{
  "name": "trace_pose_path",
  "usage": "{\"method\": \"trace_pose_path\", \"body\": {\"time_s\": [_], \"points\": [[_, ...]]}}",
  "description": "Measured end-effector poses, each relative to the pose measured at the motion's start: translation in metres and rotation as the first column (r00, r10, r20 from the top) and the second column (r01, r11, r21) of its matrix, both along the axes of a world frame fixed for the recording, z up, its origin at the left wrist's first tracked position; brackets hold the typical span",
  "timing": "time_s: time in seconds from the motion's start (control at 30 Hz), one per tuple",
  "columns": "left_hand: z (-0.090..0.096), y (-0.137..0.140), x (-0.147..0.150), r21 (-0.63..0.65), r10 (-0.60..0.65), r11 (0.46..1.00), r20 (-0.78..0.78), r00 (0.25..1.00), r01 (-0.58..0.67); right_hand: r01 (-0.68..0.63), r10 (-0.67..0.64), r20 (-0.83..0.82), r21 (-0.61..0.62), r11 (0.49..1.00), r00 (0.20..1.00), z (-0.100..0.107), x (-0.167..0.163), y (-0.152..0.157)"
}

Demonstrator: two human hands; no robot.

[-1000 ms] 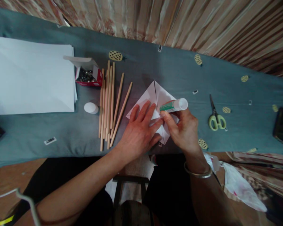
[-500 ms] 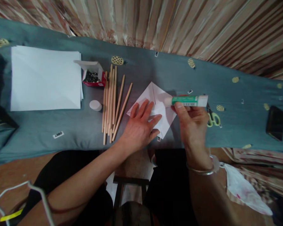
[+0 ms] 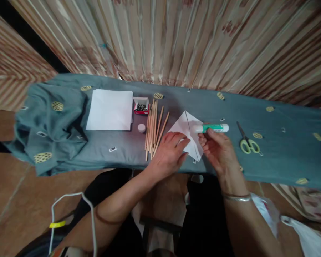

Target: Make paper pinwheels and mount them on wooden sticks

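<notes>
the step looks like gluing the creased white paper point(image 3: 180, 123) on the desk point(image 3: 278, 153). at the paper's right edge, the right hand point(image 3: 219, 147) pinches a glue stick point(image 3: 214, 128); at its near-left edge the left hand point(image 3: 169, 151) rests half open, gripping nothing visible. another stroke would call for steadying the paper.

This looked like a room in a home. A big curtain point(image 3: 166, 43) in brown and cream hung at the back. In front lay a blue-green cloth point(image 3: 283, 151) with yellow pineapples point(image 3: 57, 106), bunched up at one end. The floor point(image 3: 8, 178) was brown. Glue point(image 3: 219, 127) and scissors point(image 3: 248, 145) made it seem like a craft spot.
</notes>
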State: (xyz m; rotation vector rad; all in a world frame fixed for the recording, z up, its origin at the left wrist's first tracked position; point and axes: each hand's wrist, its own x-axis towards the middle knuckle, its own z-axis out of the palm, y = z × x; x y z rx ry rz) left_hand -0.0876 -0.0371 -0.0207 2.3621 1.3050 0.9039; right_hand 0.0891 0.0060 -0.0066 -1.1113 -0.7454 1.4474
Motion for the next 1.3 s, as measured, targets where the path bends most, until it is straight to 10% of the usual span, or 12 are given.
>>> {"method": "trace_pose_path", "body": {"time_s": [0.23, 0.4, 0.53, 0.67, 0.8, 1.3], "points": [[0.006, 0.021, -0.081, 0.021, 0.394, 0.919, -0.078, 0.916, -0.393, -0.068, 0.057, -0.173, -0.058, 0.996, 0.983, -0.010, -0.031, 0.000], [-0.004, 0.026, -0.107, -0.107, 0.289, 0.945, -0.163, 0.943, -0.308, -0.136, 0.126, -0.212, -0.032, 0.990, 0.969, -0.010, -0.046, -0.001], [0.003, 0.024, -0.111, -0.259, 0.373, 0.908, 0.142, 0.917, -0.329, -0.139, 0.117, -0.264, -0.067, 0.988, 0.957, -0.003, -0.057, -0.007], [0.018, 0.020, -0.104, -0.548, 0.495, 0.835, 0.717, 0.490, -0.043, -0.181, 0.153, -0.297, -0.070, 0.981, 0.943, 0.003, -0.068, -0.014], [0.027, 0.016, -0.093, -0.613, 0.564, 0.757, 0.788, 0.247, 0.226, -0.224, 0.200, -0.303, -0.044, 0.974, 0.932, 0.005, -0.077, -0.016], [0.028, 0.012, -0.089, -0.633, 0.574, 0.722, 0.773, 0.270, 0.279, -0.247, 0.238, -0.237, -0.009, 0.969, 0.942, 0.006, -0.086, -0.017]]}}
